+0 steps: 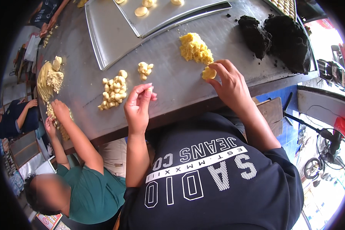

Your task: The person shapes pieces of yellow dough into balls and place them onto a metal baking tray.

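My left hand (138,105) is raised at the table's near edge. Its fingertips pinch a small pale dough ball (150,89), mostly hidden by the thumb. My right hand (230,82) reaches over the table with thumb and fingers around a yellow lump (209,73). That lump lies against the near end of a crumbly yellow mound (195,48). Left of my left hand sits a heap of small dough balls (114,91). A smaller cluster of dough balls (145,70) rests just beyond my left fingertips.
Metal trays (103,38) overlap at the far side, with round pale pieces (141,11) on one. A large black crumbly mass (283,42) covers the right end. At left, a co-worker in green (92,191) handles dough pieces beside a larger dough lump (51,76). Other people stand farther left.
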Action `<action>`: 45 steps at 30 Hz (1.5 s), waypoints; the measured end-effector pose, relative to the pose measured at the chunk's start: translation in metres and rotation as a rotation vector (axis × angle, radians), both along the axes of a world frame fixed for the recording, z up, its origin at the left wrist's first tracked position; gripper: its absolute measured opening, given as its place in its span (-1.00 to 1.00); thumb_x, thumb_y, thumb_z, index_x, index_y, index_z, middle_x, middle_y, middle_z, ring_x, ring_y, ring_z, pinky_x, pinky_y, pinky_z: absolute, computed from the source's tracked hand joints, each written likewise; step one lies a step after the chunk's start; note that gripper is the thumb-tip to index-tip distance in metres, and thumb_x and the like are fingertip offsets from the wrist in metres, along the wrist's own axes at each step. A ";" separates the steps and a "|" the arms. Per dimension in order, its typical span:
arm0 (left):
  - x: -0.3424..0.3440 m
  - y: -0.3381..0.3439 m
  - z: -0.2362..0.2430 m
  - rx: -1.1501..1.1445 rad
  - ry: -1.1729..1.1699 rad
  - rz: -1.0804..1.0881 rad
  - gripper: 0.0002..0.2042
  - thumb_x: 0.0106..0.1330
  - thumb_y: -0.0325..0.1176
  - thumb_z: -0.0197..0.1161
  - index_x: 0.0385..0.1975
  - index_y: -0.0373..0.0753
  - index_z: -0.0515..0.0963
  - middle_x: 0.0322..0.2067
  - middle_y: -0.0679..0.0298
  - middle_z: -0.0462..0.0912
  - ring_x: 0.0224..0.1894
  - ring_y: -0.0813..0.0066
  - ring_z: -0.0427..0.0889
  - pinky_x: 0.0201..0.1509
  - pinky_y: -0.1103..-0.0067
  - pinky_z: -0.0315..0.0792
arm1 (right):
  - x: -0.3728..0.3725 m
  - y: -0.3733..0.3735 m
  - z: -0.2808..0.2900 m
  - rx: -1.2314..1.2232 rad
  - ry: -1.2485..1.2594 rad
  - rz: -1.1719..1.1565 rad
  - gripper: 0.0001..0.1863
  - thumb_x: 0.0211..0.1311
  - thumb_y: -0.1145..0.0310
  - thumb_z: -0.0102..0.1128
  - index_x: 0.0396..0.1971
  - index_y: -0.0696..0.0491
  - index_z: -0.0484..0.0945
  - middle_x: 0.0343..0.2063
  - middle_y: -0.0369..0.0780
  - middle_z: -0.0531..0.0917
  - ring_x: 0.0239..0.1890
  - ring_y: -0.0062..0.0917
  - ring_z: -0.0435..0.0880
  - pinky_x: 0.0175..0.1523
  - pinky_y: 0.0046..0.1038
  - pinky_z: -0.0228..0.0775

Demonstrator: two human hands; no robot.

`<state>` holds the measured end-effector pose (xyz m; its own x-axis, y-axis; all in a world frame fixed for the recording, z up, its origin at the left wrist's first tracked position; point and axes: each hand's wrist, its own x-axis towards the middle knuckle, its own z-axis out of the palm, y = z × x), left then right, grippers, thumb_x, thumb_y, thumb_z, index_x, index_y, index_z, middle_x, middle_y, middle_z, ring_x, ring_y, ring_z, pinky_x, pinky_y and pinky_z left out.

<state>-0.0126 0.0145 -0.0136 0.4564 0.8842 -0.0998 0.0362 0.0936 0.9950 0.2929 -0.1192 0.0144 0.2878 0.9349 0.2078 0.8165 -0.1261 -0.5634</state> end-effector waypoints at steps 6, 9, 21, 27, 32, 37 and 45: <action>0.021 -0.007 0.006 -0.348 -0.335 -0.034 -0.79 0.60 -0.55 0.46 0.15 -0.35 0.71 0.22 0.11 0.75 0.26 0.19 0.81 0.44 0.39 0.69 | 0.008 0.011 -0.015 0.081 -0.168 0.127 -0.77 0.49 0.36 0.37 0.06 0.04 0.68 0.02 -0.16 0.72 0.13 -0.18 0.74 0.15 -0.14 0.72; 0.017 -0.004 -0.002 0.637 0.365 -0.173 -0.72 0.53 -0.48 0.55 0.17 -0.29 0.75 0.10 0.17 0.79 0.13 0.30 0.82 0.21 0.44 0.75 | 0.009 0.014 -0.020 0.099 -0.248 0.203 -0.79 0.47 0.33 0.39 -0.01 0.04 0.67 -0.02 -0.19 0.71 0.08 -0.21 0.73 0.13 -0.15 0.71; 0.027 0.000 0.042 1.240 0.910 -0.308 -0.67 0.42 -0.04 0.58 0.01 -0.12 0.88 0.28 0.31 0.83 0.26 0.09 0.71 0.49 0.11 0.35 | 0.014 0.008 -0.014 0.113 -0.122 0.066 -0.81 0.32 0.31 0.59 -0.17 -0.01 0.76 -0.02 -0.25 0.73 0.07 -0.26 0.73 0.15 -0.21 0.70; 0.109 0.049 0.012 1.446 0.570 -0.090 -0.69 0.48 -0.02 0.55 -0.39 -0.07 0.70 -0.15 0.41 0.75 0.06 0.24 0.70 0.29 0.19 0.34 | 0.004 0.015 -0.011 0.061 -0.275 0.204 -0.89 0.39 0.37 0.46 -0.19 0.04 0.73 -0.05 -0.23 0.69 0.04 -0.27 0.69 0.13 -0.24 0.71; 0.110 0.046 -0.019 1.835 0.386 -0.191 -0.76 0.54 -0.09 0.51 -0.36 0.00 0.69 -0.26 0.37 0.68 -0.06 0.26 0.71 0.30 0.20 0.31 | 0.004 0.014 -0.009 0.028 -0.170 0.038 -0.91 0.35 0.41 0.37 -0.19 0.04 0.70 -0.12 -0.21 0.67 0.03 -0.25 0.71 0.08 -0.23 0.71; 0.104 0.059 -0.022 1.481 0.563 0.013 -0.78 0.58 -0.18 0.46 -0.38 -0.03 0.70 -0.42 0.45 0.61 -0.14 0.37 0.72 0.20 0.31 0.34 | 0.008 0.012 -0.018 0.029 -0.205 0.148 -0.85 0.40 0.35 0.43 -0.13 0.03 0.69 -0.09 -0.21 0.69 0.05 -0.25 0.72 0.09 -0.21 0.71; 0.097 0.058 -0.013 0.666 0.063 0.197 -0.75 0.73 -0.31 0.31 -0.26 -0.21 0.80 -0.53 0.39 0.62 -0.40 0.36 0.64 -0.03 0.34 0.48 | 0.003 0.032 -0.013 -0.005 -0.312 0.162 -0.82 0.41 0.27 0.51 -0.10 -0.01 0.76 -0.05 -0.25 0.70 0.06 -0.24 0.72 0.14 -0.18 0.69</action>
<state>0.0840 0.0729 -0.0269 0.2921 0.8323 0.4711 0.1412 -0.5247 0.8395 0.2954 -0.0874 0.0011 0.0593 0.9644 0.2578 0.9590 0.0166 -0.2829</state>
